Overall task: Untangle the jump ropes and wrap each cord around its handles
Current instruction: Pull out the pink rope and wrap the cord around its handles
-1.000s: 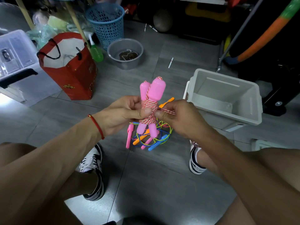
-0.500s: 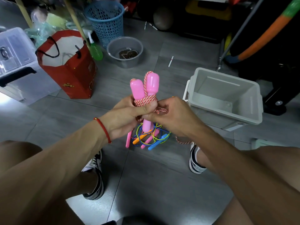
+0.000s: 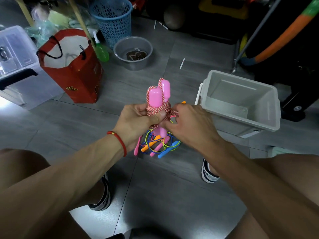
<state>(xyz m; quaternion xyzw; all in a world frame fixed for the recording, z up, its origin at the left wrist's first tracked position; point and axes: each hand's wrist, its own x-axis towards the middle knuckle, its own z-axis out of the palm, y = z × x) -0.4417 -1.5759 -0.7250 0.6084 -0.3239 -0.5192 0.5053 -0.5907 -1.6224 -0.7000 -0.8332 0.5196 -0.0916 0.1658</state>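
Two pink jump rope handles [image 3: 156, 97] stand upright side by side, bound together by turns of red-and-white cord [image 3: 158, 110]. My left hand [image 3: 139, 118] grips the wrapped bundle, thumb pressed on the cord. My right hand [image 3: 189, 125] pinches the cord's loose end just right of the handles. Below the hands, on the floor, lies a tangle of other jump ropes [image 3: 157, 144] with pink, orange and blue handles and thin yellow, blue and green cords.
An empty grey plastic bin [image 3: 241, 107] stands to the right. A red paper bag [image 3: 72, 66], a blue mesh basket [image 3: 112, 19] and a grey bowl [image 3: 133, 52] stand at the back left, a clear storage box [image 3: 15, 54] far left. My shoes rest on the grey tiled floor.
The cord now loops over the tops of the pink handles. My right hand has drawn the cord's end in tight beside the wraps. The left hand keeps its grip.
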